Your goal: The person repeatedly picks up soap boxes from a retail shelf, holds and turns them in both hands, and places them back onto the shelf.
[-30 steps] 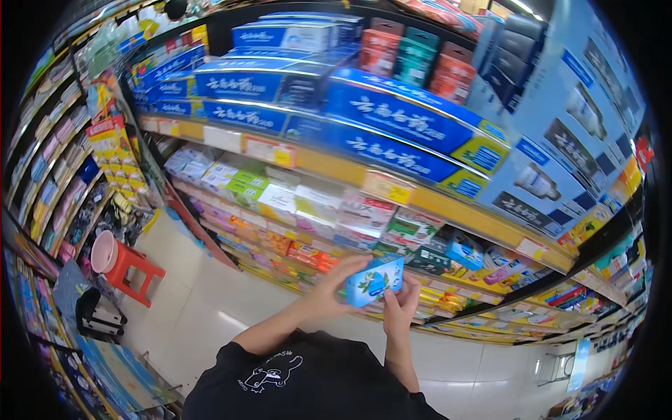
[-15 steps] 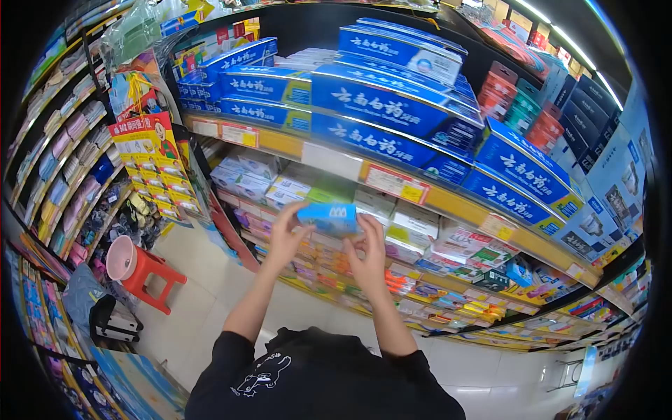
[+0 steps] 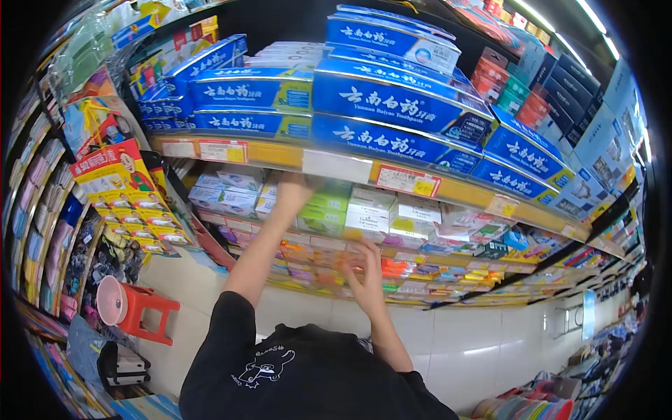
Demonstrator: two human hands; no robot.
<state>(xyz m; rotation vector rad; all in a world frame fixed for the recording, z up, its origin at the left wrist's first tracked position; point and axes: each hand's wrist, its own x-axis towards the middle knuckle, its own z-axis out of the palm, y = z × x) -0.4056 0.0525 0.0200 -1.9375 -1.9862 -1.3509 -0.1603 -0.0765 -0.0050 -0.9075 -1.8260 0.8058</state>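
My left hand (image 3: 294,192) reaches onto the shelf under the large blue toothpaste boxes (image 3: 399,101), beside green boxes (image 3: 324,210). The shelf edge and its own back hide its fingers, so what it holds cannot be made out. Lower and to the right, my right hand (image 3: 365,271) hangs in front of the shelves with its fingers apart and nothing in them. White boxes (image 3: 367,213) stand just above it. The light blue box is not visible in either hand.
Left of the shelf hangs a yellow and red display card (image 3: 124,189). A red stool (image 3: 150,315) with a pink basin (image 3: 110,299) stands on the floor at the left. Yellow price rails (image 3: 280,155) run along the shelf edge.
My left hand has moved up and into the shelf. The light blue box, earlier between both hands, is out of sight. My right hand has let go of it and sits slightly lower.
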